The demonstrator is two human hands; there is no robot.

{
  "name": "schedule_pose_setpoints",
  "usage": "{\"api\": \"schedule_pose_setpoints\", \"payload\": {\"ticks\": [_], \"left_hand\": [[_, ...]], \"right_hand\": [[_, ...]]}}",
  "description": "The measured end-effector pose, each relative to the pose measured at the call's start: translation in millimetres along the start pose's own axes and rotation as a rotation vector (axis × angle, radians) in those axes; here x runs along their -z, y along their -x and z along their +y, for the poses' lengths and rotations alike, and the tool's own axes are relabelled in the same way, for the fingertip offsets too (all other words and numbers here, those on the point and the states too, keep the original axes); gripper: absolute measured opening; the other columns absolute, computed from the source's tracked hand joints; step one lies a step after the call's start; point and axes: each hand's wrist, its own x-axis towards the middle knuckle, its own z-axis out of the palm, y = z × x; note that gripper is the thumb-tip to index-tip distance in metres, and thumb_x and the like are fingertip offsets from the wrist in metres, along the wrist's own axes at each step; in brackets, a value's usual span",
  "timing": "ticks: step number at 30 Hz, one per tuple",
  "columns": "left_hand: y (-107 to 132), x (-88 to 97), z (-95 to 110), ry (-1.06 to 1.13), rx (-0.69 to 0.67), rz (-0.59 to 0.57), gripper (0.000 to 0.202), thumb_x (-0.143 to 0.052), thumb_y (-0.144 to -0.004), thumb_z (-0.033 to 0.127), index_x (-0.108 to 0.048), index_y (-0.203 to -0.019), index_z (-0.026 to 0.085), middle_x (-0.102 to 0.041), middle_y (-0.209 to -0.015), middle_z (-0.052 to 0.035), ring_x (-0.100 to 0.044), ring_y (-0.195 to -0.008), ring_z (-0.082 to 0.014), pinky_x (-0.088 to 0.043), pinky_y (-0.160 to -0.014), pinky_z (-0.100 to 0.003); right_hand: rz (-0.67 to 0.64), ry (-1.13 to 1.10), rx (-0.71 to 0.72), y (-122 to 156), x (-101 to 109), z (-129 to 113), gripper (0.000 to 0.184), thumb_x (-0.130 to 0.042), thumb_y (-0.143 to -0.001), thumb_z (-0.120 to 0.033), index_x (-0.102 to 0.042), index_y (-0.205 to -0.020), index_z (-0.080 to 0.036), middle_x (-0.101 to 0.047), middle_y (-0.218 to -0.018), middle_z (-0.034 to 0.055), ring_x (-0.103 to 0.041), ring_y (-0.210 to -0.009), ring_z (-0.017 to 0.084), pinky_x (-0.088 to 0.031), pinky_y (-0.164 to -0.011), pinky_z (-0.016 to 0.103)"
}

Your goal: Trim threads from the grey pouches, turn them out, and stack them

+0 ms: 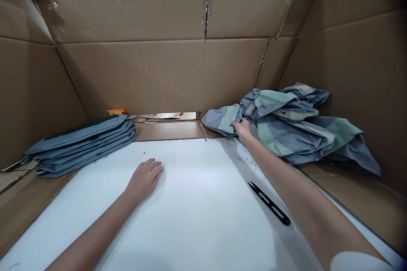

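Note:
My right hand (242, 129) reaches to the far right and pinches the near edge of a blue-grey and green fabric piece (219, 118). That piece lies at the left end of a crumpled pile of like fabric pieces (289, 135), some with pale strips. My thumb and fingers are closed on the cloth; part of the grip is hidden. My left hand (148, 178) rests palm down on the white tabletop (197, 203), fingers loosely stretched and holding nothing. A black thread snipper (269, 203) lies by my right forearm, its points facing away from me.
Folded blue-grey fabric pieces (85, 144) are stacked at the left. Behind them sits a small orange and yellow packet (116, 111). Tall cardboard walls (133, 76) enclose the left, back and right sides, with a low slot (171, 116) at the back.

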Motion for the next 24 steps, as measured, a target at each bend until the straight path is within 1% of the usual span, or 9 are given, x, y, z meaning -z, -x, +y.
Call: {"api": "schedule_pose_setpoints", "payload": {"ticks": [3,6,11,12,13,16,17,21,24], "left_hand": [[-1,-1.5,-3,0.089,0.021,0.033,0.031,-0.037,-0.085,0.014,-0.062,-0.104,0.021,-0.064,-0.11,-0.0065,-0.054,-0.109,-0.0229,-0.047,-0.091,-0.042],[-8,4.2,-3,0.265,0.132,0.126,0.034,-0.039,-0.087,0.021,-0.05,-0.12,0.021,-0.056,-0.12,-0.0096,-0.05,-0.114,-0.0227,-0.043,-0.097,-0.044],[-30,50.8,0,0.65,0.46,0.515,0.048,-0.048,-0.085,0.04,-0.03,-0.127,0.026,-0.041,-0.131,-0.0114,-0.048,-0.116,-0.0218,-0.047,-0.088,-0.039],[-34,62.6,1,0.672,0.477,0.506,0.05,-0.051,-0.083,0.043,-0.03,-0.125,0.026,-0.042,-0.131,-0.0109,-0.047,-0.118,-0.0221,-0.046,-0.088,-0.038],[-39,73.1,3,0.686,0.484,0.407,0.051,-0.053,-0.081,0.046,-0.033,-0.123,0.026,-0.045,-0.128,-0.0102,-0.046,-0.119,-0.0225,-0.046,-0.088,-0.037],[-46,89.3,13,0.776,0.473,-0.061,0.049,-0.048,-0.081,0.054,-0.041,-0.118,0.023,-0.055,-0.117,-0.0087,-0.054,-0.107,-0.0215,-0.047,-0.081,-0.034],[-47,88.9,16,0.775,0.457,-0.145,0.049,-0.049,-0.08,0.055,-0.044,-0.115,0.022,-0.055,-0.116,-0.0083,-0.055,-0.103,-0.021,-0.047,-0.08,-0.033],[-45,72.6,26,0.624,0.383,-0.101,0.037,-0.052,-0.078,0.054,-0.05,-0.089,0.019,-0.056,-0.095,-0.0028,-0.053,-0.087,-0.0179,-0.042,-0.073,-0.028],[-45,62.5,26,0.689,0.354,-0.064,0.034,-0.041,-0.085,0.049,-0.046,-0.071,0.018,-0.049,-0.07,0.0016,-0.046,-0.07,-0.0133,-0.036,-0.064,-0.024]], "right_hand": [[0.02,-0.161,-0.071,3,25,-17,0.045,-0.048,-0.085,-0.035,-0.047,-0.123,-0.01,-0.061,-0.114,0.0142,-0.06,-0.098,0.023,-0.05,-0.079,0.035],[-0.058,-0.312,-0.034,16,55,-49,0.052,-0.056,-0.079,-0.038,-0.047,-0.125,-0.015,-0.06,-0.119,0.0079,-0.059,-0.103,0.022,-0.05,-0.082,0.031],[-0.55,-0.676,-0.013,63,67,-108,0.058,-0.067,-0.074,-0.035,-0.048,-0.127,-0.02,-0.058,-0.121,0.0068,-0.058,-0.104,0.021,-0.049,-0.086,0.032],[-0.636,-0.689,0.007,74,64,-117,0.06,-0.067,-0.074,-0.034,-0.045,-0.13,-0.022,-0.055,-0.126,0.0061,-0.055,-0.109,0.02,-0.047,-0.09,0.032],[-0.715,-0.688,0.018,83,58,-124,0.062,-0.066,-0.076,-0.033,-0.042,-0.132,-0.024,-0.053,-0.128,0.0057,-0.053,-0.112,0.02,-0.046,-0.091,0.032],[-0.88,-0.64,0.051,108,42,-136,0.055,-0.055,-0.084,-0.041,-0.039,-0.135,-0.025,-0.048,-0.132,0.0062,-0.048,-0.116,0.019,-0.041,-0.096,0.034],[-0.889,-0.621,0.065,114,38,-137,0.054,-0.05,-0.087,-0.044,-0.037,-0.135,-0.026,-0.045,-0.134,0.0065,-0.047,-0.117,0.019,-0.04,-0.097,0.034],[-0.755,-0.642,0.029,142,32,-124,0.051,-0.029,-0.091,-0.054,-0.027,-0.138,-0.031,-0.034,-0.14,0.0078,-0.049,-0.111,0.018,-0.04,-0.095,0.037],[-0.687,-0.757,-0.004,170,34,-103,0.053,-0.034,-0.088,-0.059,-0.024,-0.132,-0.031,-0.027,-0.14,0.0105,-0.048,-0.112,0.019,-0.042,-0.091,0.037]]}}
